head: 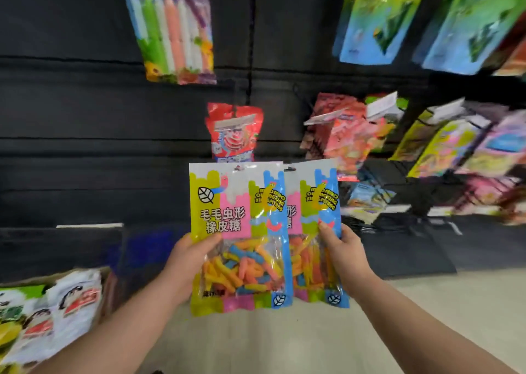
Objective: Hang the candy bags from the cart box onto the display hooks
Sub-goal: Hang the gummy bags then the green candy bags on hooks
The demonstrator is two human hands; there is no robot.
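Two gummy worm candy bags are held upright, side by side, in front of the black display wall [85,146]. The left hand [187,262] grips the front bag [239,217] at its left edge, low on the printed panel. Its thumb lies across the face of the pack and its fingers are hidden behind. The right hand [341,248] grips the rear bag [316,203] at its right edge, thumb pressed on the blue stripe and fingers curled behind.

The front bag overlaps the left part of the rear one, so the two packs touch between the hands. Each bag's clear window of coloured gummies sits level with the hand that holds it, and the tops with their hang holes rise well above the hands.

Just above the bags a red candy bag [233,134] hangs on the wall. A pack of ice pops [173,29] hangs higher up, and more hanging pouches [378,23] crowd the right side, blurred. At lower left, beside the left forearm, a cardboard box [106,277] holds white snack packs [71,296]. Pale floor [284,345] lies below.
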